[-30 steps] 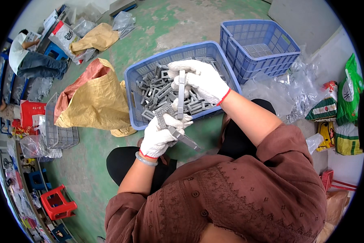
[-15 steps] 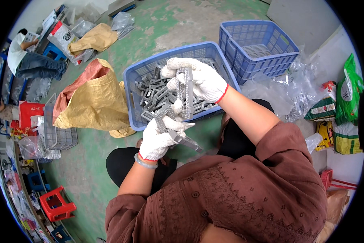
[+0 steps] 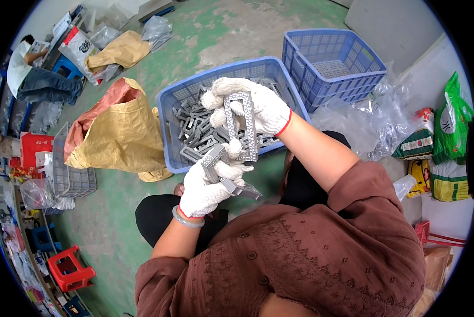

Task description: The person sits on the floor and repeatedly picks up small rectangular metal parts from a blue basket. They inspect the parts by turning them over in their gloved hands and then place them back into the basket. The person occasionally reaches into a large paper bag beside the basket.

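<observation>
White knitted gloves with red cuffs cover both my hands. My right hand (image 3: 261, 108) grips a grey rectangular frame part (image 3: 252, 127) with a dimpled surface, holding it upright over the near side of a blue plastic crate (image 3: 166, 127). Just below, my left hand (image 3: 205, 185) is closed around another grey frame part (image 3: 240, 189), whose ends stick out above and to the right of the fingers. The left fingertips reach the lower end of the right hand's frame; I cannot tell if they press on it. Many similar grey frames (image 3: 195, 124) lie heaped in the crate.
A second blue crate (image 3: 334, 66) stands at the far right, beside clear plastic bags (image 3: 358, 127). Left of the filled crate is an open yellow woven sack (image 3: 118, 132). A red stool (image 3: 72, 268) stands lower left. Another person (image 3: 41, 76) sits bent over at the far left.
The frame in my right hand has turned so its rectangular opening faces me more. My left hand stays just below it, its own frame part tilted slightly differently.
</observation>
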`<state>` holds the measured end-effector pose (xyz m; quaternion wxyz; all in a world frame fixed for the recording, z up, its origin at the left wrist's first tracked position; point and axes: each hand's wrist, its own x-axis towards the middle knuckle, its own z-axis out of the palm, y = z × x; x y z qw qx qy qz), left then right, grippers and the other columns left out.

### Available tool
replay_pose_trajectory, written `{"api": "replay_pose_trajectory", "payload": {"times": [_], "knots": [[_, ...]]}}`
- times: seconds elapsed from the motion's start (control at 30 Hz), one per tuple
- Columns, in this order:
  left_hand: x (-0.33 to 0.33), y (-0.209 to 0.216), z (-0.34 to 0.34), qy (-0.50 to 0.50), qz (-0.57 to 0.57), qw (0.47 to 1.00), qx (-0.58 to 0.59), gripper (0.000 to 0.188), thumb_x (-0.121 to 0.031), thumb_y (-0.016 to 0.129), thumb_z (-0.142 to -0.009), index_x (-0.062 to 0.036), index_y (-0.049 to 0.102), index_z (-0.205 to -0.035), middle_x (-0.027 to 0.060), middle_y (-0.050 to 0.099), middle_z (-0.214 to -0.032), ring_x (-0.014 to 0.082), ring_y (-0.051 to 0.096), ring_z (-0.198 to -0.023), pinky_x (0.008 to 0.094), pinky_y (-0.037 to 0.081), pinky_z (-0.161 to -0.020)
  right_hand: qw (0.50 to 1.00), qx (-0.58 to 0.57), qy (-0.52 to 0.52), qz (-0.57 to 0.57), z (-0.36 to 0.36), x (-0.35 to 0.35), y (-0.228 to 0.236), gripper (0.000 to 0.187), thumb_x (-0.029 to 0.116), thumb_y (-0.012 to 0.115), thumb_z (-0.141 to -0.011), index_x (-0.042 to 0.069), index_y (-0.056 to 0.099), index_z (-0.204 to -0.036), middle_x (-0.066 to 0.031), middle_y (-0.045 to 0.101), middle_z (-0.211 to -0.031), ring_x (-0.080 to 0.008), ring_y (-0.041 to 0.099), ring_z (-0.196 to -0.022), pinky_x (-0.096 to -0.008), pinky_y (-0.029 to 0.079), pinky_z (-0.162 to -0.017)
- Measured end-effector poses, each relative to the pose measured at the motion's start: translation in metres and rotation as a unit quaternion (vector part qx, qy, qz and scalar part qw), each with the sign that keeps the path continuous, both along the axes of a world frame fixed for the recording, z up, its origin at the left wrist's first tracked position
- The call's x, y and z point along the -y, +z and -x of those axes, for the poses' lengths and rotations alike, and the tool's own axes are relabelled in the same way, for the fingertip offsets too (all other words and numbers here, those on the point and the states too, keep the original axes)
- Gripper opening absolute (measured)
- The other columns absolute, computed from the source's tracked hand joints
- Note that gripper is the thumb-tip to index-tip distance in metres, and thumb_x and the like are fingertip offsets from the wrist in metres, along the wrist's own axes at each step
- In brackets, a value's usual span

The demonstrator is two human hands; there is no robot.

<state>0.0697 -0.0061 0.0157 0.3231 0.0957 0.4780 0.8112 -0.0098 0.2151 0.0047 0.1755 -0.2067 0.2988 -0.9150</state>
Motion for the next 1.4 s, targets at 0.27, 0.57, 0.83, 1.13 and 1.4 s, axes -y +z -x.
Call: {"api": "replay_pose_trajectory", "payload": {"times": [0.27,0.57,0.83,1.13,1.4], "knots": [[0.004,0.001,0.001,-0.024,-0.001,0.999,-0.029,0.068,0.010,0.072,-0.078,0.0046,0.045,-0.141,0.0188,0.059,-0.130,0.0313,0.065,-0.110,0.0381,0.057,-0.084,0.997,0.074,0.034,0.004,0.002,0.002,0.010,0.049,0.012,0.075,-0.087,0.003,0.055,-0.131,-0.0171,0.063,-0.125,-0.0309,0.071,-0.096,-0.0385,0.061,-0.079],[0.005,0.003,0.006,0.009,-0.043,0.997,-0.068,0.069,0.004,0.075,-0.077,0.0091,0.045,-0.139,0.0193,0.060,-0.129,0.0313,0.067,-0.106,0.0417,0.056,-0.089,0.997,0.078,0.013,-0.009,0.005,0.013,0.005,0.051,0.013,0.071,-0.091,0.002,0.051,-0.137,-0.0174,0.063,-0.126,-0.0273,0.070,-0.097,-0.0365,0.061,-0.081],[0.018,0.007,0.026,0.139,-0.141,0.979,-0.045,0.037,0.002,0.072,-0.076,0.0067,0.059,-0.111,0.0218,0.047,-0.143,0.0419,0.058,-0.122,0.0524,0.055,-0.098,0.980,0.043,-0.115,-0.156,-0.002,0.009,0.007,0.051,0.010,0.067,-0.093,-0.004,0.050,-0.139,-0.0172,0.062,-0.130,-0.0260,0.065,-0.112,-0.0382,0.060,-0.087],[0.037,-0.008,0.049,0.184,-0.277,0.943,0.027,0.060,0.004,0.062,-0.083,0.0152,0.040,-0.138,0.0237,0.049,-0.139,0.0283,0.061,-0.110,0.0421,0.054,-0.100,0.944,-0.003,-0.135,-0.302,-0.027,0.013,0.033,0.040,0.001,0.069,-0.088,-0.002,0.063,-0.128,-0.0116,0.071,-0.108,-0.0207,0.072,-0.092,-0.0329,0.062,-0.075],[0.033,-0.016,0.051,0.183,-0.267,0.945,0.049,0.043,0.003,0.059,-0.081,0.0117,0.052,-0.123,0.0283,0.041,-0.149,0.0284,0.061,-0.106,0.0412,0.053,-0.100,0.932,0.014,-0.144,-0.332,-0.038,0.012,0.038,0.040,-0.002,0.075,-0.083,-0.001,0.066,-0.122,-0.0099,0.072,-0.102,-0.0169,0.071,-0.088,-0.0287,0.060,-0.068]]}}
